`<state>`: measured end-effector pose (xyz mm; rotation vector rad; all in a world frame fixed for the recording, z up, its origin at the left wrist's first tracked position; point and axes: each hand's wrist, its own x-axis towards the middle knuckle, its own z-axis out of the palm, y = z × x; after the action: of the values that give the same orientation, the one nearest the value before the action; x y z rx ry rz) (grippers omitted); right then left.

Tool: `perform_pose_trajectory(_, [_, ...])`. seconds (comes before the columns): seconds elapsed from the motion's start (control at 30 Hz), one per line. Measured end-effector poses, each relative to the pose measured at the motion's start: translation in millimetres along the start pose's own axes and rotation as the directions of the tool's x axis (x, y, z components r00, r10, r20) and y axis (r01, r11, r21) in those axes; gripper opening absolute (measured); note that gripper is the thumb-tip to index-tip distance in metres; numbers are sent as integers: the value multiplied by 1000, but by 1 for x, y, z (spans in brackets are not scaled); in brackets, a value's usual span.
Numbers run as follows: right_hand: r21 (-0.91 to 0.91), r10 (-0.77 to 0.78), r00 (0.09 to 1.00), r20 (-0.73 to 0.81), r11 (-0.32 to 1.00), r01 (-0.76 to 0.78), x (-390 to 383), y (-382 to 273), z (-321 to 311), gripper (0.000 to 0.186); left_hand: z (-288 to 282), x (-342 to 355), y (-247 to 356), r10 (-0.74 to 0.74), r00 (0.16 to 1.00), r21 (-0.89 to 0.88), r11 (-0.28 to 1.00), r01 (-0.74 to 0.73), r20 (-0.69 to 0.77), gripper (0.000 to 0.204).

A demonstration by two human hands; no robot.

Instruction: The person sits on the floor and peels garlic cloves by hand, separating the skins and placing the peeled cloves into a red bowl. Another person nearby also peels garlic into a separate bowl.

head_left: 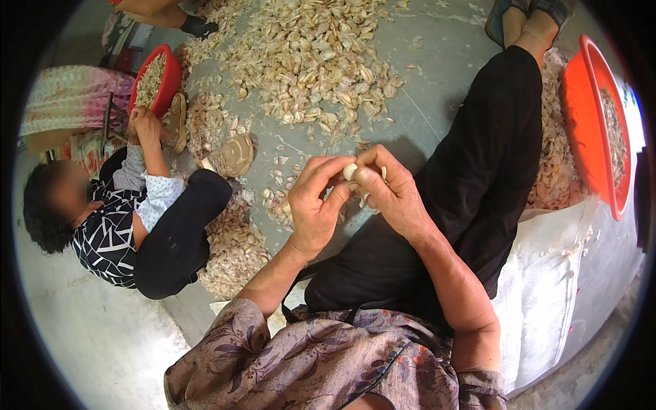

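Both my hands meet above my lap, in the middle of the head view. A pale garlic clove (350,171) sits pinched between the fingertips, where the two hands touch. My left hand (314,203) is closed, with its index finger and thumb at the clove's left side. From the other side, my right hand (398,198) presses its thumb against the same clove. Another small pale piece shows between the right fingers, perhaps a second clove. Loose bits hang below the fingertips, too small to make out.
A wide heap of garlic cloves (307,61) covers the floor ahead. An orange-red basin (588,130) with pale contents stands at right, beside husks and a white sack (540,294). At left a co-worker (113,232) sits near a smaller red basin (168,82) and more husks (236,249).
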<state>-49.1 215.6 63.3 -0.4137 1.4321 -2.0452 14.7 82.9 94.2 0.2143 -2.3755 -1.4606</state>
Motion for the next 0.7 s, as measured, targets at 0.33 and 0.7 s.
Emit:
perform_pose_trajectory(0.33, [-31, -2, 999, 45, 1000, 3, 0, -6, -4, 12, -11, -8, -1, -274, 938, -377, 863, 337, 213, 21])
perform_pose_trajectory(0.7, [242, 225, 952, -207, 955, -172, 6, 4, -5, 26, -26, -23, -102, -393, 899, 184, 915, 360, 195, 17])
